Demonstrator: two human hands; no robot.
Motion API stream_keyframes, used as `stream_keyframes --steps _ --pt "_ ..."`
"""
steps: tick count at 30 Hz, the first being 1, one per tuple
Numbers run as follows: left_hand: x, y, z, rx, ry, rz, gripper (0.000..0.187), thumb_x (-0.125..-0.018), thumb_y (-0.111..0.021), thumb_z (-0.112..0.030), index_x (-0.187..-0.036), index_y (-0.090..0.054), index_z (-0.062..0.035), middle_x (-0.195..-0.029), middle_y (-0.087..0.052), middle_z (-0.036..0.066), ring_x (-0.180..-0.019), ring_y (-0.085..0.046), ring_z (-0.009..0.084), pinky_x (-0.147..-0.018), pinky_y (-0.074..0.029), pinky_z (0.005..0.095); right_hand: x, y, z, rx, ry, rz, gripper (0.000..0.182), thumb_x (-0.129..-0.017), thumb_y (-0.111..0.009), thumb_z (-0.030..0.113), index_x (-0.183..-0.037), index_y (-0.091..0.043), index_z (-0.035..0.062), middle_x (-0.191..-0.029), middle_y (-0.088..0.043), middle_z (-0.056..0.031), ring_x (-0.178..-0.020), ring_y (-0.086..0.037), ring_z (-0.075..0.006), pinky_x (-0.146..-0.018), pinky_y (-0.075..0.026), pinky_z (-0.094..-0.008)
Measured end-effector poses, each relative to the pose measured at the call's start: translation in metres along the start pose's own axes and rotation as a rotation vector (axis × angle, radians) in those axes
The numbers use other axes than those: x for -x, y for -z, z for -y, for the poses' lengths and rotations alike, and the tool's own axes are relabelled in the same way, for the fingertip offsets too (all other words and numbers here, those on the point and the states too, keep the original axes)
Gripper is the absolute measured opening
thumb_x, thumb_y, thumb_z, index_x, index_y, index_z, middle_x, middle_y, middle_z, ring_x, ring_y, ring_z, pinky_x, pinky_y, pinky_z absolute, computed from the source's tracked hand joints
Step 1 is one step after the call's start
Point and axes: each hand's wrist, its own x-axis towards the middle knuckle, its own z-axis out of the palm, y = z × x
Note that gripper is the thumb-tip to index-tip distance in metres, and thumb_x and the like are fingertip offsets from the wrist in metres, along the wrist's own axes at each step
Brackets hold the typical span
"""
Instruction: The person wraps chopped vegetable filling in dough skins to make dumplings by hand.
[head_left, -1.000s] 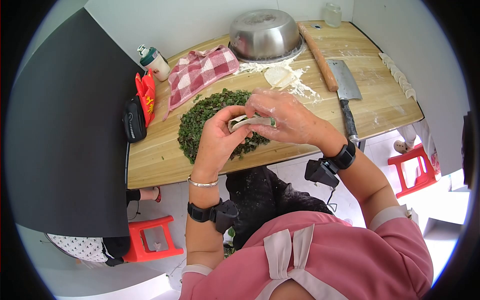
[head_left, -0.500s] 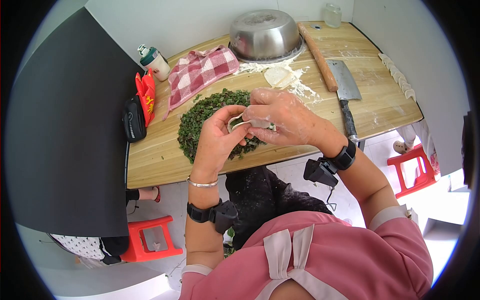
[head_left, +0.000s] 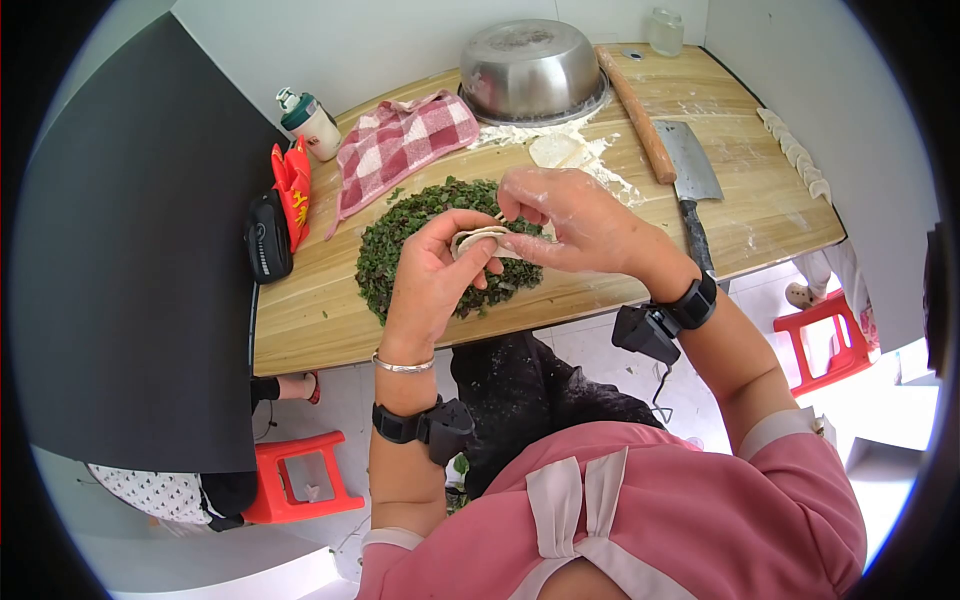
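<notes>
Two hands meet above one heap of chopped greens [head_left: 395, 245] on the table [head_left: 300, 335]. Left hand [head_left: 432, 265] holds one folded wrapper [head_left: 482, 236] between thumb and fingers. Right hand [head_left: 590, 225] is half open, its fingers curled apart from the thumb, which lies at the wrapper's right end; whether it presses there, I cannot tell. Farther out are one rolling pin [head_left: 636, 115], one cleaver [head_left: 688, 165] and one upturned steel bowl [head_left: 530, 70]. Fingers partly hide the wrapper's inside, and the white dough pieces [head_left: 798, 153] at the right edge overlap, so counting them is difficult.
</notes>
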Motion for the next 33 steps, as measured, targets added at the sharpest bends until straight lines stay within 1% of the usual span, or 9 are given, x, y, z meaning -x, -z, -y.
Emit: stream_keyframes --steps 5,10,17,19,22,28,30,31,33 --pt "0.000 0.001 -0.001 -0.028 0.012 0.003 0.019 -0.087 -0.059 -0.005 -0.106 -0.059 0.0002 -0.088 -0.063 0.003 -0.071 -0.058 0.0078 -0.056 -0.043 0.0191 -0.001 -0.010 -0.011 0.183 0.171 -0.023 0.023 -0.080 -0.065 0.025 -0.086 -0.052 0.0059 -0.072 -0.056 -0.0124 -0.071 -0.058 -0.0331 -0.062 -0.045 -0.0417" --pt "0.000 0.000 -0.003 -0.054 0.037 -0.007 0.020 -0.087 -0.061 -0.005 -0.106 -0.059 0.0001 -0.085 -0.063 0.002 -0.069 -0.058 0.0076 -0.055 -0.043 0.0188 -0.001 -0.017 -0.010 0.288 0.310 -0.080 0.016 -0.081 -0.062 0.018 -0.086 -0.054 0.0061 -0.070 -0.056 -0.0115 -0.068 -0.059 -0.0325 -0.059 -0.046 -0.0417" --pt "-0.002 0.001 -0.001 -0.026 0.017 0.008 0.020 -0.085 -0.062 -0.004 -0.105 -0.059 -0.0003 -0.084 -0.063 0.002 -0.069 -0.059 0.0074 -0.054 -0.042 0.0184 0.001 -0.013 -0.010 0.204 0.270 -0.096 0.017 -0.082 -0.062 0.020 -0.084 -0.055 0.0051 -0.069 -0.056 -0.0121 -0.068 -0.058 -0.0331 -0.061 -0.046 -0.0413" --pt "-0.002 0.000 -0.002 -0.038 0.022 0.014 0.020 -0.085 -0.062 -0.004 -0.104 -0.059 -0.0004 -0.084 -0.063 0.002 -0.069 -0.059 0.0074 -0.054 -0.043 0.0184 0.002 -0.006 -0.007 0.178 0.208 0.019 0.018 -0.084 -0.061 0.023 -0.085 -0.056 0.0053 -0.069 -0.055 -0.0125 -0.068 -0.058 -0.0344 -0.062 -0.046 -0.0420" --pt "-0.002 0.000 -0.003 -0.064 0.036 0.048 0.019 -0.085 -0.062 -0.003 -0.104 -0.059 -0.0004 -0.084 -0.063 0.002 -0.069 -0.059 0.0072 -0.054 -0.043 0.0184 0.000 -0.005 -0.007 0.168 0.174 0.052 0.019 -0.086 -0.060 0.024 -0.087 -0.058 0.0055 -0.071 -0.057 -0.0135 -0.069 -0.058 -0.0352 -0.062 -0.046 -0.0427" --pt "-0.002 -0.002 -0.007 -0.125 0.039 0.039 0.018 -0.085 -0.062 -0.003 -0.102 -0.059 -0.0002 -0.082 -0.062 0.001 -0.068 -0.058 0.0067 -0.054 -0.042 0.0179 -0.002 -0.011 -0.010 0.089 0.182 0.022 0.015 -0.086 -0.058 0.020 -0.088 -0.058 0.0049 -0.073 -0.060 -0.0162 -0.071 -0.059 -0.0363 -0.060 -0.045 -0.0434" --pt "-0.002 -0.001 -0.007 -0.100 0.047 0.043 0.026 -0.086 -0.061 -0.004 -0.111 -0.056 0.0002 -0.088 -0.062 0.003 -0.071 -0.058 0.0068 -0.056 -0.042 0.0176 -0.002 -0.010 -0.008 0.072 0.160 -0.014 0.015 -0.086 -0.058 0.019 -0.087 -0.057 0.0043 -0.072 -0.060 -0.0163 -0.070 -0.059 -0.0365 -0.059 -0.045 -0.0433" --pt "-0.001 -0.002 -0.005 -0.100 0.045 0.042 0.026 -0.086 -0.061 -0.004 -0.111 -0.056 0.0002 -0.088 -0.062 0.003 -0.071 -0.058 0.0068 -0.056 -0.042 0.0176 -0.003 -0.010 -0.006 0.052 0.136 -0.049 0.015 -0.086 -0.059 0.018 -0.086 -0.057 0.0038 -0.070 -0.059 -0.0164 -0.070 -0.058 -0.0367 -0.059 -0.044 -0.0431" --pt "0.001 -0.009 0.001 0.055 -0.093 -0.090 0.036 -0.089 -0.059 -0.008 -0.122 -0.047 0.0001 -0.104 -0.058 0.009 -0.088 -0.059 0.0111 -0.070 -0.046 0.0221 -0.005 -0.008 -0.005 0.073 0.067 -0.090 0.016 -0.085 -0.059 0.019 -0.084 -0.056 0.0031 -0.069 -0.059 -0.0164 -0.068 -0.058 -0.0364 -0.058 -0.044 -0.0424"
